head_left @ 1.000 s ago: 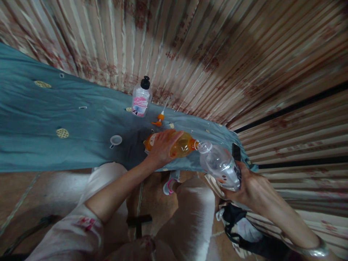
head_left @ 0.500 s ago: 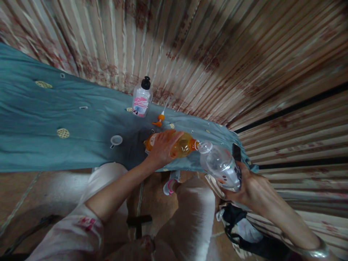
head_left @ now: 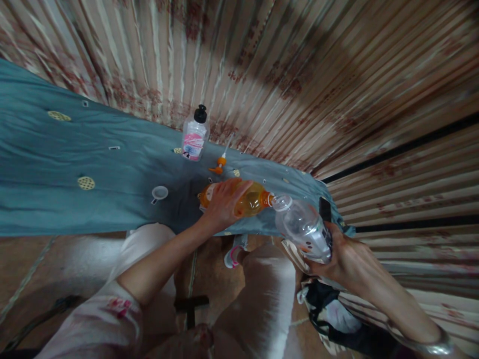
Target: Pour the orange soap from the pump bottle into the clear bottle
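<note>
My left hand (head_left: pixel 223 204) is wrapped round an orange, see-through bottle (head_left: pixel 251 199), which lies tipped on its side with its open neck pointing right. In my right hand (head_left: pixel 335 257) is a clear plastic bottle (head_left: pixel 299 224), tilted so that its open mouth meets the orange bottle's neck. Whether liquid passes between the two mouths is too small to tell. Just behind the orange bottle, an orange pump dispenser top (head_left: pixel 220 163) with a thin tube lies on the cloth. A clear bottle with a black cap and pink label (head_left: pixel 194 137) stands beyond it.
A teal cloth (head_left: pixel 48 149) covers the long narrow table. On it sits a small round white cap (head_left: pixel 160 193), left of my hands. Pleated curtains (head_left: pixel 224 60) hang along the back and right. A dark bag (head_left: pixel 333 309) is at the lower right.
</note>
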A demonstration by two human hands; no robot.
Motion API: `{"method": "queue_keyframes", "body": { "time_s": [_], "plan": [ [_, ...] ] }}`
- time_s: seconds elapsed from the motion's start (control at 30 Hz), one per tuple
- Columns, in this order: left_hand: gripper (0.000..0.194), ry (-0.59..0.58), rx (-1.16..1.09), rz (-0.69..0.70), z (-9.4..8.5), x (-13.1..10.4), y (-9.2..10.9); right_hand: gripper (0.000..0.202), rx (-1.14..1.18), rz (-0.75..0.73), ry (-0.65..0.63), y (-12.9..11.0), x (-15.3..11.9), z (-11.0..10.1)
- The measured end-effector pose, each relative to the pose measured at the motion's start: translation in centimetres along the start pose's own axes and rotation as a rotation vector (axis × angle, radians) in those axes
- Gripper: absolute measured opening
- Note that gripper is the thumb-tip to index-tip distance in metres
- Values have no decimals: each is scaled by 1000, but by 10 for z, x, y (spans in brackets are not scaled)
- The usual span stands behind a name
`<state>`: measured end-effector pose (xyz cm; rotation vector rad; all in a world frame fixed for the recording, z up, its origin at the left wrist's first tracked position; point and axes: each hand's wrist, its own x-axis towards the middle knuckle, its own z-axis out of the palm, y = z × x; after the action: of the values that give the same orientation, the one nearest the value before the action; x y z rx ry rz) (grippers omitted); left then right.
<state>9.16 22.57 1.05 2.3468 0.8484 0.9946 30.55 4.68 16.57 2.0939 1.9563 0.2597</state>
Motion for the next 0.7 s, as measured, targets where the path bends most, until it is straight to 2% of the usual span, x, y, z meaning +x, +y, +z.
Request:
{"method": "queue_keyframes", "body": {
  "time_s": [0.7],
  "plan": [
    [79,-9,-12,-6,0,0,0,62,17,6,-5,0,0,1]
  ]
}}
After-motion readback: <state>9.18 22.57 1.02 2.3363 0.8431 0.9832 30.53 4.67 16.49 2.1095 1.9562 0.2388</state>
